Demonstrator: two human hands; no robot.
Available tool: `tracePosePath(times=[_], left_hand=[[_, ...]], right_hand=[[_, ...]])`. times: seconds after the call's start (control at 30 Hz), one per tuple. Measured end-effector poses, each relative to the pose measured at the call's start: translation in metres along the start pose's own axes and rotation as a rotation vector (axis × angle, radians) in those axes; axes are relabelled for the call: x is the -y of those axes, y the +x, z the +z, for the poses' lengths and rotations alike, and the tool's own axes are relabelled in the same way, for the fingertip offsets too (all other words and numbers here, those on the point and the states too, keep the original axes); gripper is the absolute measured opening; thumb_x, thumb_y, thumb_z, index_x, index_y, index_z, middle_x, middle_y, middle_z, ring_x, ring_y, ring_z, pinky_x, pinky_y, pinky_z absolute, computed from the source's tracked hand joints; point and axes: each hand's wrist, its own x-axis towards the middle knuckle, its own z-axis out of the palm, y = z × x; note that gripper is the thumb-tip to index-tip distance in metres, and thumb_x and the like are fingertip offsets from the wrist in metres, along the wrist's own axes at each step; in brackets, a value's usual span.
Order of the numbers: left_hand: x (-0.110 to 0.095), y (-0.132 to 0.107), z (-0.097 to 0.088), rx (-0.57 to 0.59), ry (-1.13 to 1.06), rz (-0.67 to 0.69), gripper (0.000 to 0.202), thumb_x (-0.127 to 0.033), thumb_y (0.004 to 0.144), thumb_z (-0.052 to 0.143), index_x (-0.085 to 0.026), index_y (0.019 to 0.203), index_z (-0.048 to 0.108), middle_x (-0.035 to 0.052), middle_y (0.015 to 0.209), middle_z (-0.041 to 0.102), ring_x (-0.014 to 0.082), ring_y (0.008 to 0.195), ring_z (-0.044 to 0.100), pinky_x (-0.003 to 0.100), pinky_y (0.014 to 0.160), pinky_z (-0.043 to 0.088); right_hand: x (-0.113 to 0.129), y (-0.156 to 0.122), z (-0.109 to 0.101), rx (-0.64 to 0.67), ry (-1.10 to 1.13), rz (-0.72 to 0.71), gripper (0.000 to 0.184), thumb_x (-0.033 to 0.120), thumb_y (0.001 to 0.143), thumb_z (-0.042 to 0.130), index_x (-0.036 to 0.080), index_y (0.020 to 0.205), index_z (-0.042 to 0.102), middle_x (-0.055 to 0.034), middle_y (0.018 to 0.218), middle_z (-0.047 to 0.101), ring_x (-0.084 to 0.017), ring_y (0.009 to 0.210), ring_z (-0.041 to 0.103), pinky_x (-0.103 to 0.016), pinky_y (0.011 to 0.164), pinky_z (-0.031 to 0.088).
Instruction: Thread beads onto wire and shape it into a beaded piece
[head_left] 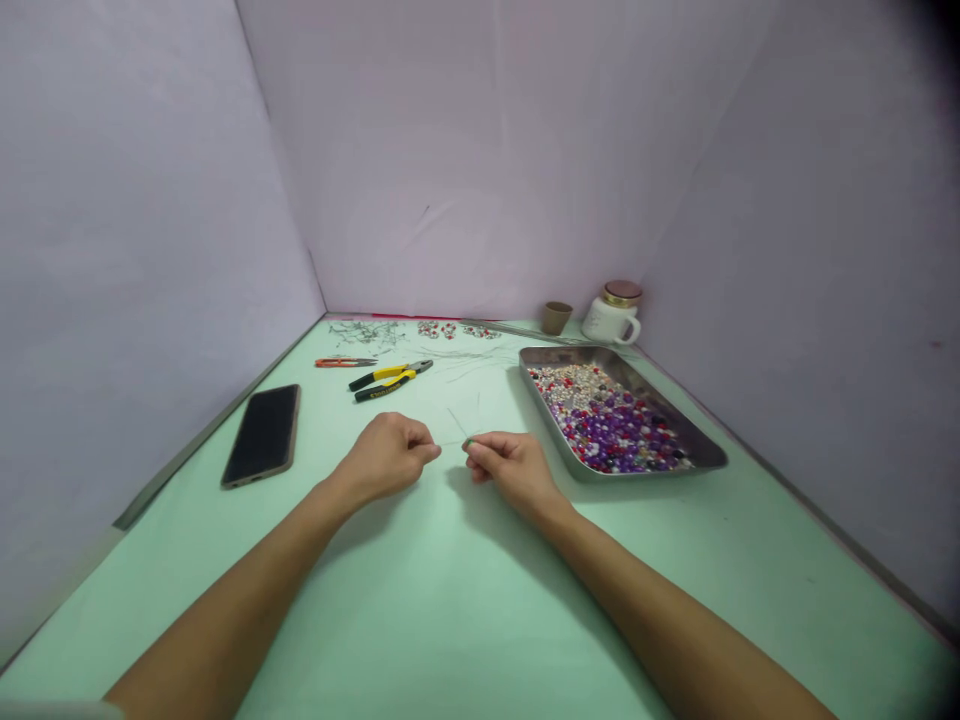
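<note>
Right hand (514, 470) is clamped on thin wire (457, 421), its strands fanning away and leftward. Left hand (394, 455), fingers together, sits at the leftward strand's end; grip unconfirmed.

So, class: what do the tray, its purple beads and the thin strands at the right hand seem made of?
Tray: apparently bare metal, from its smooth grey sheen. Purple beads: glossy, with a bright shine; plastic or perhaps glass. Thin strands: possibly metal wire, since they jut stiffly; too fine to judge finish.
</note>
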Motion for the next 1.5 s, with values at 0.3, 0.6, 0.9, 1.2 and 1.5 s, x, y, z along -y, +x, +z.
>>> tracePosePath(times=[0.3, 0.6, 0.9, 1.2, 1.5], left_hand=[[0.001, -0.001, -0.025, 0.249, 0.048, -0.106, 0.023, -0.031, 0.065, 0.052, -0.015, 0.048, 0.052, -0.004, 0.042, 0.04, 0.0083, 0.042, 0.033, 0.021, 0.041, 0.025], [0.003, -0.003, -0.012, 0.364, -0.162, -0.122, 0.021, -0.033, 0.064, 0.055, -0.015, 0.067, 0.064, -0.0024, 0.051, 0.048, 0.0088, 0.047, 0.037, 0.02, 0.044, 0.029], [-0.001, 0.004, 0.017, -0.149, -0.512, -0.334, 0.01, -0.021, 0.054, 0.06, -0.012, 0.058, 0.064, -0.0025, 0.046, 0.047, 0.0068, 0.044, 0.033, 0.021, 0.044, 0.027], [-0.016, -0.006, 0.045, -0.272, -0.698, -0.401, 0.009, -0.018, 0.055, 0.06, -0.011, 0.06, 0.063, -0.0023, 0.047, 0.045, 0.0065, 0.047, 0.033, 0.021, 0.046, 0.027], [-0.014, -0.008, 0.054, -0.079, -0.725, -0.368, 0.009, -0.019, 0.058, 0.058, -0.011, 0.061, 0.06, -0.0003, 0.049, 0.05, 0.0081, 0.046, 0.041, 0.022, 0.047, 0.033]], right_hand=[[0.002, 0.0, -0.007, 0.132, -0.244, -0.047, 0.021, 0.026, 0.069, 0.052, 0.015, 0.052, 0.058, 0.0025, 0.044, 0.05, -0.009, 0.043, 0.042, -0.022, 0.046, 0.033], [0.007, -0.007, -0.015, 0.447, -0.358, -0.07, 0.02, 0.024, 0.069, 0.05, 0.016, 0.054, 0.058, 0.0047, 0.044, 0.04, -0.006, 0.042, 0.03, -0.02, 0.04, 0.023], [0.015, 0.001, -0.013, 0.136, 0.216, 0.107, 0.043, 0.032, 0.061, 0.067, 0.016, 0.1, 0.059, -0.0033, 0.074, 0.061, -0.013, 0.064, 0.056, -0.026, 0.06, 0.046], [0.013, 0.001, -0.007, -0.054, 0.411, 0.181, 0.031, 0.037, 0.06, 0.068, 0.013, 0.079, 0.063, -0.0049, 0.074, 0.062, -0.014, 0.065, 0.058, -0.028, 0.06, 0.049], [0.015, 0.003, -0.009, -0.07, 0.348, 0.185, 0.027, 0.036, 0.057, 0.069, 0.012, 0.067, 0.062, -0.0015, 0.061, 0.06, -0.012, 0.056, 0.057, -0.024, 0.051, 0.047]])
